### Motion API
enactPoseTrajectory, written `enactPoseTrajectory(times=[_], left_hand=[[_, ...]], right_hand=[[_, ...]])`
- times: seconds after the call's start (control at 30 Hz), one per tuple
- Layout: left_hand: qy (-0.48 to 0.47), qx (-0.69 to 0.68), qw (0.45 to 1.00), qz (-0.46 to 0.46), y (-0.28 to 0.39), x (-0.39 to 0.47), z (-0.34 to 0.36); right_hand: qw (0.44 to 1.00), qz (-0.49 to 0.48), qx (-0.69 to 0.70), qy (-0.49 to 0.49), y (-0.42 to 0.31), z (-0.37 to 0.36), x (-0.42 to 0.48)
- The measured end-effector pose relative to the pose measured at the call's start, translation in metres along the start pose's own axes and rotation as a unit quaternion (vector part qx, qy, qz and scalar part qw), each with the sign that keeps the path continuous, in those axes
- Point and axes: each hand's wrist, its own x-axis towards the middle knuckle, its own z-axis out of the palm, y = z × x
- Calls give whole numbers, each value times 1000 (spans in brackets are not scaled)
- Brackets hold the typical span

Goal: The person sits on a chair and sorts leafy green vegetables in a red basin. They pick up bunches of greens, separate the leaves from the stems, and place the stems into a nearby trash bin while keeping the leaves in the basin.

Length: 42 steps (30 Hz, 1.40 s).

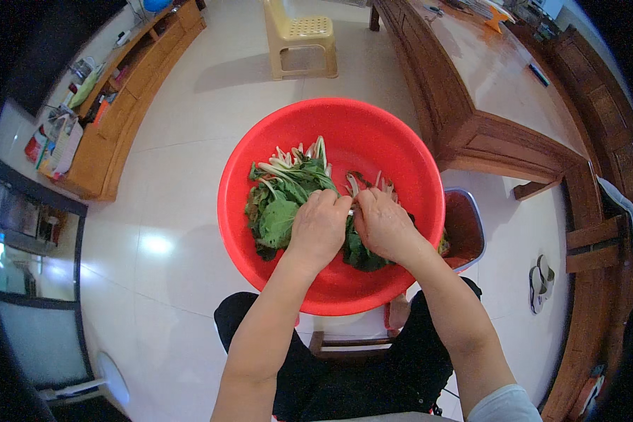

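Observation:
Before me stands a large red plastic basin (327,295), with leafy greens in two heaps inside. The left heap (279,221) has broad green leaves, and its pale stems point away from me. My left hand (322,221) is beside this heap, fingertips pinched. My right hand (382,224) meets it over the smaller right heap (364,256), whose pale stem ends show beyond my fingers. Between the fingertips of both hands a small whitish bit of stem (351,212) shows; my fingers hide the rest of it.
A bluish-grey bin (477,227) stands against the basin's right side. Beyond it is a heavy wooden table (506,79). A yellow plastic chair (300,37) is ahead, a wooden cabinet (132,100) at far left. Shoes (540,285) lie on the tiled floor to the right.

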Motion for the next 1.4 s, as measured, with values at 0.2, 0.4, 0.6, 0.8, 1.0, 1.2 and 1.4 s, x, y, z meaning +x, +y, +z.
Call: enactPoseTrajectory(times=[0.2, 0.4, 0.6, 0.8, 1.0, 1.2, 1.4], left_hand=[[75, -32, 995, 61, -1, 2, -2], [143, -70, 984, 78, 11, 3, -9], [209, -134, 969, 12, 14, 11, -7], [194, -208, 957, -50, 21, 12, -9], [115, -407, 892, -159, 13, 16, -16], [96, -371, 894, -231, 9, 5, -21], [38, -474, 835, -277, 17, 17, -8]], right_hand=[[993, 39, 106, 30, -6, 3, 2], [665, 258, 690, -122, 4, -12, 10], [738, 169, 652, -40, -13, -12, 10], [966, -130, 156, 163, -2, -18, 14], [666, 40, 742, 57, 1, -48, 7], [862, 167, 413, 241, 89, -109, -18], [929, 362, -65, 46, 191, -111, -73]])
